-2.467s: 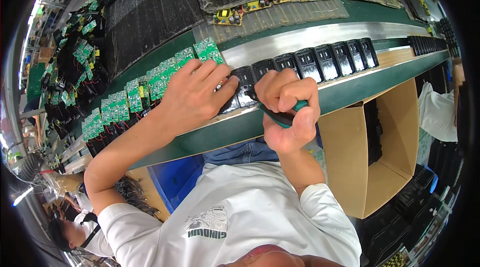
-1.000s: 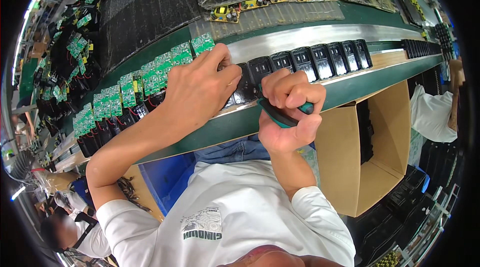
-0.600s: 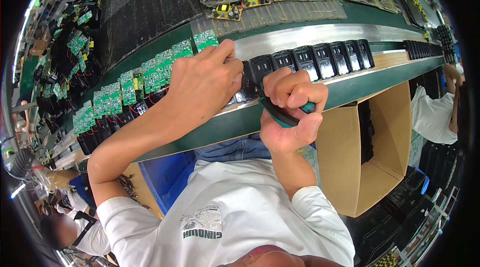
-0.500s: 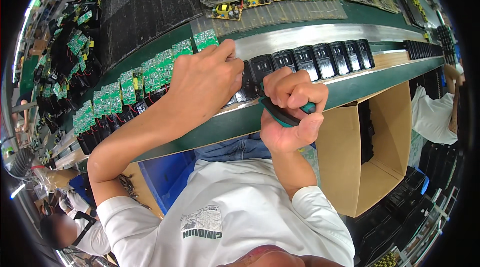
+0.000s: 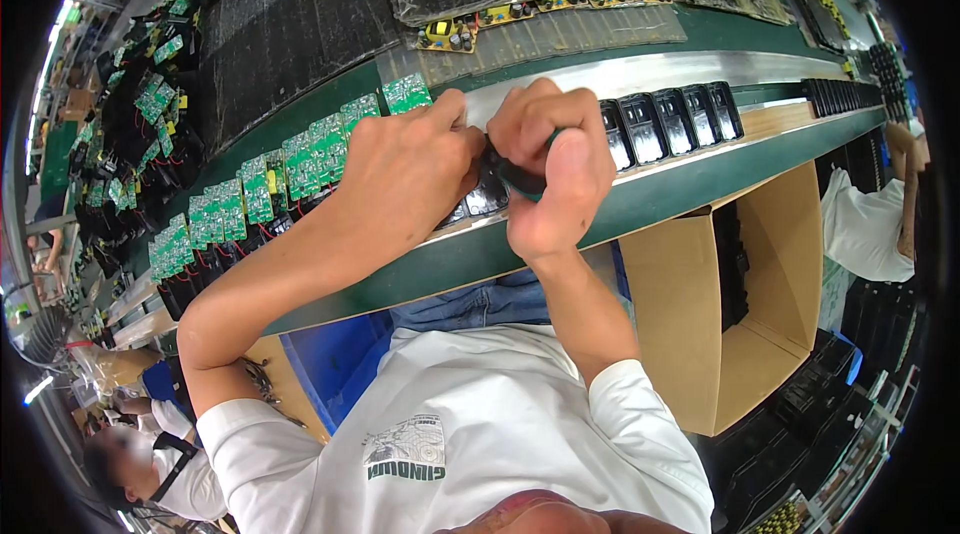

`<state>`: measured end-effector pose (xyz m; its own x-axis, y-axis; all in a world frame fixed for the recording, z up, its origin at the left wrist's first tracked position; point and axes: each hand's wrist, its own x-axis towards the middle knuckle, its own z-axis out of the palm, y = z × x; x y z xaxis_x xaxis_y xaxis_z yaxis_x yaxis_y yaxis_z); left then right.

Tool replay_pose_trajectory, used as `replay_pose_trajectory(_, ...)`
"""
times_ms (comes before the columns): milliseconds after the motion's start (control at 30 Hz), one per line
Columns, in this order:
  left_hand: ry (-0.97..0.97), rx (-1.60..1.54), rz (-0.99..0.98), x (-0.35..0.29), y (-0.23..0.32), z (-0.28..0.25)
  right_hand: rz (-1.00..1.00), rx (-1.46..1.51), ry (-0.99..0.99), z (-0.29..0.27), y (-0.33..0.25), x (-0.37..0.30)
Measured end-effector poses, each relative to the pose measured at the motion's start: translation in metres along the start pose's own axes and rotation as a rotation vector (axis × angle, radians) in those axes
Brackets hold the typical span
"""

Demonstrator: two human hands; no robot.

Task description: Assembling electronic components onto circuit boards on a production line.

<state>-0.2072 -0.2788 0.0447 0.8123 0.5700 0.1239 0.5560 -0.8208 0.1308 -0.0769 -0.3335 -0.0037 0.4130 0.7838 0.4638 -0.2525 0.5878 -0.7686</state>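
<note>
My right hand (image 5: 562, 159) is closed round the green-and-black handles of a plier-like hand tool (image 5: 522, 180); fingers cover its jaws. Right beside it, my left hand (image 5: 412, 162) has its fingers pinched together over the row of black plastic casings (image 5: 668, 124). Whatever those fingertips hold is hidden. Under and between the hands sits a casing (image 5: 486, 196), partly covered. To the left of my left hand, green circuit boards (image 5: 312, 159) stand in a slanting row, red wires running down to black casings below them.
An open cardboard box (image 5: 672, 319) with black parts inside stands at the right, below the bench edge (image 5: 690, 189). Behind the row lie black sheets (image 5: 300, 19) and yellow circuit boards (image 5: 445, 34). Other people sit at lower left and far right.
My right hand has moved up and left with the tool, from in front of the bench edge to beside my left hand. My left hand has stayed nearly in place.
</note>
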Motion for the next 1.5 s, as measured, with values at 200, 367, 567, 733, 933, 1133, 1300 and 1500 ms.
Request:
replay_pose_trajectory(200,-0.103,0.005,0.060,0.010,-0.003,-0.012,-0.075,0.042,-0.025,-0.002,-0.002,-0.009)
replay_pose_trajectory(367,-0.205,0.030,0.148,0.049,-0.020,-0.024,-0.078,0.081,0.033,-0.001,-0.003,-0.013)
replay_pose_trajectory(567,-0.272,-0.256,0.248,0.102,-0.069,-0.015,-0.102,0.035,-0.010,-0.001,-0.001,-0.010)
replay_pose_trajectory(733,-0.042,-0.218,0.112,0.191,-0.055,-0.005,-0.138,0.077,-0.015,-0.012,-0.016,-0.008)
replay_pose_trajectory(933,0.267,-0.077,0.095,0.337,-0.050,0.063,-0.110,0.014,-0.003,-0.041,-0.058,-0.007)
replay_pose_trajectory(1133,0.372,0.126,-0.086,0.378,-0.031,0.097,-0.116,-0.047,0.072,-0.066,-0.080,-0.006)
replay_pose_trajectory(1300,0.187,0.101,-0.041,0.359,-0.036,0.069,-0.198,-0.068,0.080,-0.083,-0.100,-0.001)
replay_pose_trajectory(1500,0.038,-0.663,0.346,0.240,-0.033,-0.006,-0.128,-0.556,0.182,-0.093,-0.117,0.013)
